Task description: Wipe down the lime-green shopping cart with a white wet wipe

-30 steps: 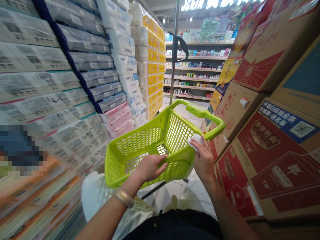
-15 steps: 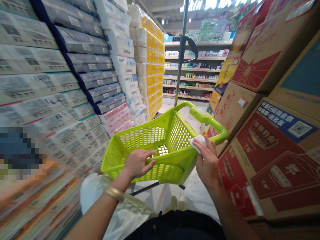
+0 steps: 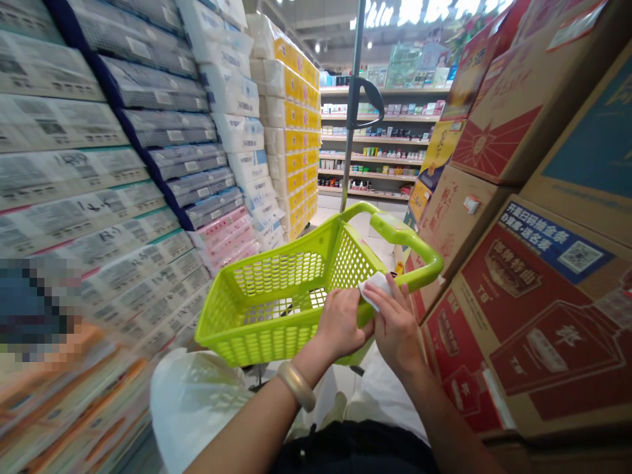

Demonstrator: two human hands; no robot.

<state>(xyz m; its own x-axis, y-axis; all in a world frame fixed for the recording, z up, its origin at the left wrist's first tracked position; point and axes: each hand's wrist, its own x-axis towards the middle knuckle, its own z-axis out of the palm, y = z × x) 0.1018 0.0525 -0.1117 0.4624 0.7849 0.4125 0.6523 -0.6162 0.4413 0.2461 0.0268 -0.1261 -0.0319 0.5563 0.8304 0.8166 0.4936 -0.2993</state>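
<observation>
Between the stacked cartons [image 3: 538, 289] on your right and the wrapped paper packs [image 3: 291, 158] on your left, the green basket [image 3: 276, 322] is directly before you, with its open top upward and its handle [image 3: 397, 229] at the far right end. Your right hand [image 3: 397, 326] is closed on a white wipe [image 3: 376, 289], and presses it at the near rim, just beside the foot of the handle. Your left hand [image 3: 342, 322], with a gold-coloured bracelet [image 3: 296, 386] at the wrist, lies curled over the same rim, very close to the right one; I cannot tell whether its fingers grip the rim or the wipe. Behind the basket stands a grey pole [image 3: 347, 158], and farther away are shelves [image 3: 390, 140] with many small products.
</observation>
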